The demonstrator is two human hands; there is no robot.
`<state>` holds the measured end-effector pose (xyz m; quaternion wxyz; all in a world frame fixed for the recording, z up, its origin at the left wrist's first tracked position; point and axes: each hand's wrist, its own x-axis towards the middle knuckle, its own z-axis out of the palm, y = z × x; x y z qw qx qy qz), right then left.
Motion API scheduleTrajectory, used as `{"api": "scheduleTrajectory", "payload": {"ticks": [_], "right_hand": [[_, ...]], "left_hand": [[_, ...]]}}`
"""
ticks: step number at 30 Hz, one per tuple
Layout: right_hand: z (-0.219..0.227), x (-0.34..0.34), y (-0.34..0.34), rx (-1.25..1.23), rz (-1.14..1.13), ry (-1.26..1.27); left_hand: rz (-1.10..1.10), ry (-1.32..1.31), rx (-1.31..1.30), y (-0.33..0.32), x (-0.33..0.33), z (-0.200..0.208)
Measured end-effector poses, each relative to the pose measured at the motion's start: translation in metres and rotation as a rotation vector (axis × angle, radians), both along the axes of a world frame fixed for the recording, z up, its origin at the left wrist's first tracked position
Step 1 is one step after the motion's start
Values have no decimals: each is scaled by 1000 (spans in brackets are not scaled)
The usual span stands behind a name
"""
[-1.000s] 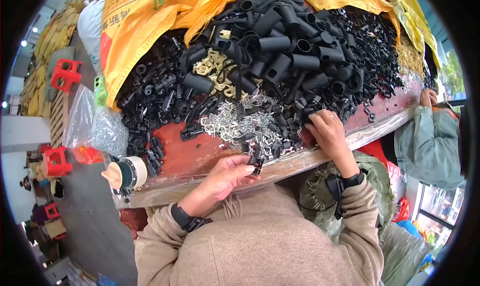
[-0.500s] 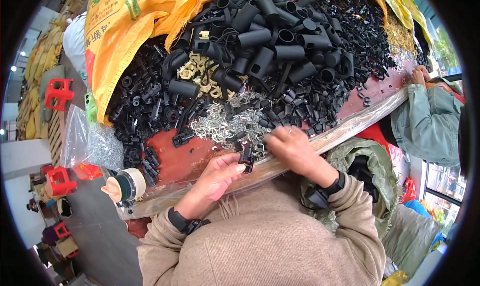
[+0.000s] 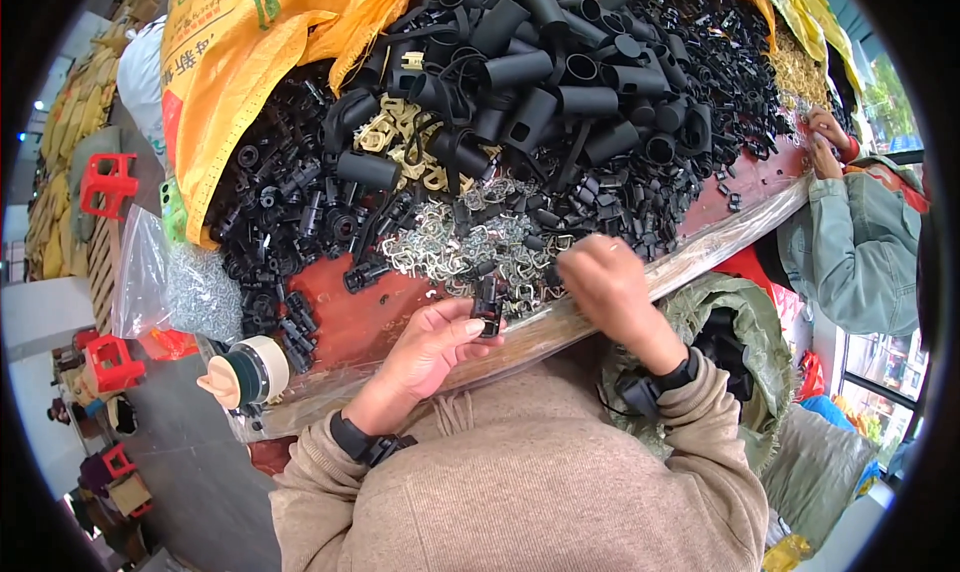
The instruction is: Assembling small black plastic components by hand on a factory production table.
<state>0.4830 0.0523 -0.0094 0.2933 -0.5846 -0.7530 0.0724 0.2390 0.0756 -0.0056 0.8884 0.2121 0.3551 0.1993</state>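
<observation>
My left hand (image 3: 425, 357) pinches a small black plastic part (image 3: 488, 300) upright between thumb and fingers, just over the table's near edge. To its right, my right hand (image 3: 612, 287) hangs above the edge with fingers curled in; whatever they may hold is hidden. Beyond both hands lies a heap of small silvery metal clips (image 3: 435, 244). Small black plastic pieces (image 3: 625, 207) are piled just past the right hand. Farther back rise large black tubes (image 3: 518, 70), with cream-coloured plastic parts (image 3: 382, 137) to their left.
Black mechanical parts (image 3: 285, 197) spill from a yellow woven sack (image 3: 240, 92) at the left. A cream and green bottle (image 3: 248, 370) stands at the left corner. An open green sack (image 3: 770, 352) sits by my right arm. Another person's sleeve (image 3: 850, 232) is at the right.
My right hand has drawn a little to the right, off the clips, its fingers curled. The left hand keeps the black part almost in place. The other person's hands have shifted slightly.
</observation>
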Motion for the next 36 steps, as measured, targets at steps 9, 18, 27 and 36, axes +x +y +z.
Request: {"api": "scheduleTrajectory", "payload": {"ticks": [9,18,27,36], "right_hand": [[18,-40,-7,-134,83,-127],[123,-130,26,115,292,-229],[107,-174,42,-29,275,-242],[132,-153,-6,-237,398,266]], "left_hand": [[32,25,36,-10,-34,8],[61,-48,-33,-58,-72,79],[103,-74,-11,-74,-105,91],[267,-181,36,-69,-108,79]]}}
